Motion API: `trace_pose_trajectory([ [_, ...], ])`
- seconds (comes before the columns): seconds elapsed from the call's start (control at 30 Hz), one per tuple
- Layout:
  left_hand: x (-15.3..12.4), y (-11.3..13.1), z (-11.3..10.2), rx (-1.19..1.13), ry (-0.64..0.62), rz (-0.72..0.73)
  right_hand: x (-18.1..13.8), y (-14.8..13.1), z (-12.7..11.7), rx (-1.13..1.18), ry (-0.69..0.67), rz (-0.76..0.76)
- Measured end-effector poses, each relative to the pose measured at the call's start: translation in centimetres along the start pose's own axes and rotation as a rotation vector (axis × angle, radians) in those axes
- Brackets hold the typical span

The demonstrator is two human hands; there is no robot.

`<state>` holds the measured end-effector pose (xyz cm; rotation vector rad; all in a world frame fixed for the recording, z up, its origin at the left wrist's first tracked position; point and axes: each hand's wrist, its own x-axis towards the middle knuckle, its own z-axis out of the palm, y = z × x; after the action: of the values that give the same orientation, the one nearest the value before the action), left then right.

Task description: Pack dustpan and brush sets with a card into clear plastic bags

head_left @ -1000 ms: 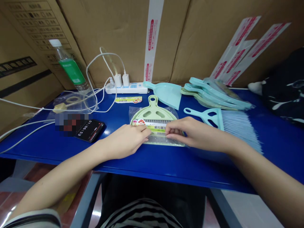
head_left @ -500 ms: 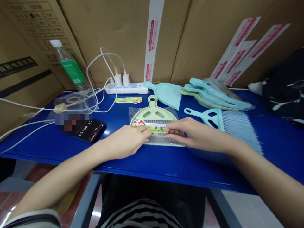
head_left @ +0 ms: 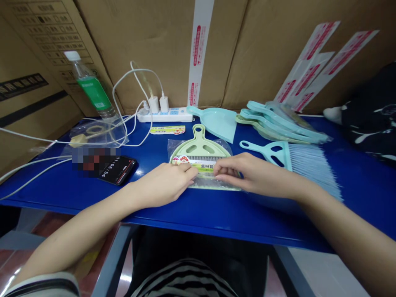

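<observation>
A light green dustpan-and-brush set (head_left: 213, 145) lies in front of me in a clear plastic bag (head_left: 207, 182), handle pointing away. Grey bristles show above a printed card label (head_left: 204, 166) with a mushroom picture. My left hand (head_left: 168, 183) rests on the left side of the bag, fingers curled and pinching the film by the label. My right hand (head_left: 250, 173) pinches the film near the label's right end, thumb against curled fingers. The two sets of fingertips are a short gap apart. The fingers hide both ends of the label.
Behind are a blue dustpan (head_left: 216, 121), a stack of bagged dustpans (head_left: 278, 119), a loose label (head_left: 168, 130) and a power strip (head_left: 176, 115) with white cables. A blue brush (head_left: 278, 154) lies right; a phone (head_left: 119, 170) and bottle (head_left: 93, 90) stand left on the blue table (head_left: 198, 214).
My right fingertips have shifted very slightly left along the label. My left hand and the bagged set stay in place. The phone's timer has advanced one second.
</observation>
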<state>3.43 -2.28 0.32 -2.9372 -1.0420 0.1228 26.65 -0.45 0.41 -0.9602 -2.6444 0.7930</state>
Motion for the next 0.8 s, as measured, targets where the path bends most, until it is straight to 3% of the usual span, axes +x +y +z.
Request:
trace_pose_trajectory([
  [0.43,0.07,-0.01,-0.03,-0.011,0.002,0.006,-0.05,0.07,0.04,-0.014,0.010,-0.010],
  [0.8,0.16,0.02,-0.03,-0.017,-0.012,-0.002,0.14,0.47,0.80,-0.081,0.101,-0.035],
])
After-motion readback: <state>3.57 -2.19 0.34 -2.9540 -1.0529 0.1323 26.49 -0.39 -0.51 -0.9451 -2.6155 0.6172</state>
